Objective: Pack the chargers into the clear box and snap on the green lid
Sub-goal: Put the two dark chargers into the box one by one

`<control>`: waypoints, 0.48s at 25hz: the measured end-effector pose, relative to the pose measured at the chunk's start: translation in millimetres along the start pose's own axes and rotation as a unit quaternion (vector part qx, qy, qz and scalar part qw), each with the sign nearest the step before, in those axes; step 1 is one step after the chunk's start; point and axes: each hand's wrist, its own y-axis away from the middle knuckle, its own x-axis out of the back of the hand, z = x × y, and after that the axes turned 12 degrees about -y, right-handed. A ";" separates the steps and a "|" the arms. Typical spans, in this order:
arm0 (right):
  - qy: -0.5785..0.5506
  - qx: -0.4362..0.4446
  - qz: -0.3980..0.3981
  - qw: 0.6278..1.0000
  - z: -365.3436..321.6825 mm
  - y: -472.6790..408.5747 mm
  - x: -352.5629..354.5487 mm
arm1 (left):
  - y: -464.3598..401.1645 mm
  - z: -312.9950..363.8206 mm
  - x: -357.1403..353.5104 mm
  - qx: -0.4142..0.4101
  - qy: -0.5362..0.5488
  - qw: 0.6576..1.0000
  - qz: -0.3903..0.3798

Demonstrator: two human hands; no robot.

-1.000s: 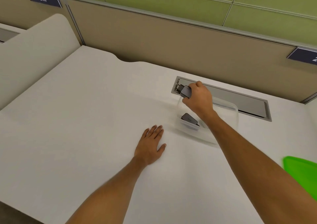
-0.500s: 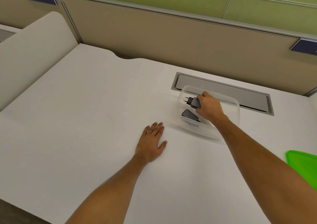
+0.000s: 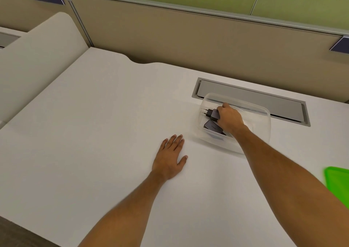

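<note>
two chargers sit in the box (image 3: 262, 133): right hand (image 3: 229, 119) grips the upper charger (image 3: 212, 114), lower charger (image 3: 213, 127) beside it; left hand (image 3: 170, 159) flat, fingers spread; next: let go, fetch lid (image 3: 338, 184) at right

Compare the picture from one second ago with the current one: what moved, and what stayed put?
The right hand brought its charger from over the desk's grey hatch back and down into the clear box, beside the charger already inside; it still grips it. The left hand stayed flat on the desk, and the green lid stayed at the right edge.
</note>
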 end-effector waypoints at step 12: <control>-0.077 0.030 0.131 0.988 5.1 32.7 27.1 | 0.8 -0.1 -0.9 -0.003 -0.007 1.000 -0.009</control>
